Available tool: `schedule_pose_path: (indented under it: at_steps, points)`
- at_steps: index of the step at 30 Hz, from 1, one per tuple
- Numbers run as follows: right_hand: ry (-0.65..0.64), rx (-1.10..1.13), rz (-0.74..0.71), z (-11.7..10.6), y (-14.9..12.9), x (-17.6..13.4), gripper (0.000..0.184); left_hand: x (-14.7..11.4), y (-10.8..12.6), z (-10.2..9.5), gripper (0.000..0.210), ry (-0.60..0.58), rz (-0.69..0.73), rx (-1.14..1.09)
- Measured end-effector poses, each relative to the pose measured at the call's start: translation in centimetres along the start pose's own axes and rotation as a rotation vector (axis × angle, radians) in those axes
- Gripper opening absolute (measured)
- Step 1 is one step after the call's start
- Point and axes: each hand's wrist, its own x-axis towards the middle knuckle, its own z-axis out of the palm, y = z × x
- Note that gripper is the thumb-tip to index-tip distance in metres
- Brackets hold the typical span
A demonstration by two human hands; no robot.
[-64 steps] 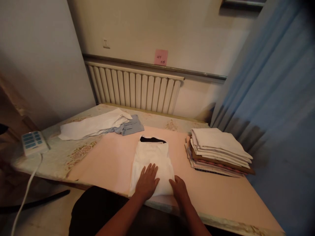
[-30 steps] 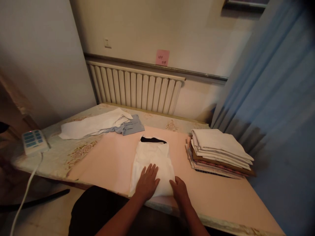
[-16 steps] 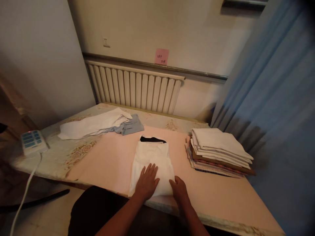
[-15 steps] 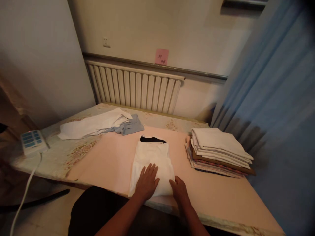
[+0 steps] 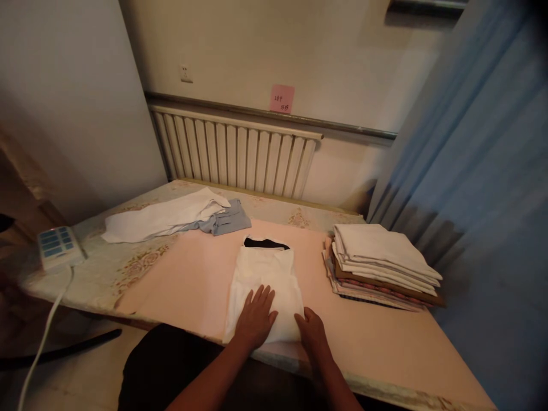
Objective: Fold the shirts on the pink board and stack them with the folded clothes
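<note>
A folded white garment (image 5: 268, 268) lies near the front edge of the table, with a black patch showing at its far end. My left hand (image 5: 257, 317) rests flat on its lower middle, fingers stretched out. At the garment's right edge is my right hand (image 5: 312, 331), its thumb on the near side and its fingers curled at the border, closed on the cloth. The undersides of the right fingers are hidden.
A pink cloth (image 5: 188, 279) covers much of the table. To the right stands a stack of folded cloths (image 5: 381, 257). White trousers or sleeves-like cloth (image 5: 162, 217) and a grey-blue cloth (image 5: 231, 218) lie back left. A power strip (image 5: 57, 246) sits on the left corner.
</note>
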Motion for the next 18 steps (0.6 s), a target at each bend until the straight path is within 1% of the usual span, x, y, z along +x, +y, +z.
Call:
schedule_pose_path:
  at_steps: [12, 18]
  points:
    - [0.0, 0.036, -0.002, 0.12, 0.24, 0.01, 0.021, 0.02, 0.06, -0.38, 0.052, -0.021, 0.001, 0.013]
    - [0.004, 0.002, -0.013, 0.24, 0.51, 0.05, 0.021, -0.02, 0.03, -0.3, 0.052, -0.019, -0.003, 0.01]
